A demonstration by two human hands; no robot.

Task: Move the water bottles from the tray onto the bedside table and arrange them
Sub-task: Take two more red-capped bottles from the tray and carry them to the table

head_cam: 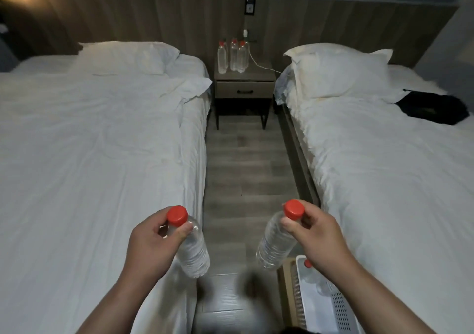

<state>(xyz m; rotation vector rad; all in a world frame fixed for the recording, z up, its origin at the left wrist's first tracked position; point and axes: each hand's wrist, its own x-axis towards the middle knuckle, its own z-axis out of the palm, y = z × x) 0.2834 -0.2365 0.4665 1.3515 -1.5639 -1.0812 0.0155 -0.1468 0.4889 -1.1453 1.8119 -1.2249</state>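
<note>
A: What is in each grip, seen from the head camera?

B: The left hand [148,241] pinches a clear water bottle [192,251] by its neck under the red cap [176,215]. The right hand [315,233] holds a second bottle [275,244] the same way; both bodies hang tilted below the grips, above the floor [243,164] between two beds.

A: And the others?

B: Three red-capped bottles [233,57] stand close together on the bedside tabletop [259,75], well beyond both grips. Just below the right hand, a white slotted tray [341,308] holds at least one more bottle [311,274].
</note>
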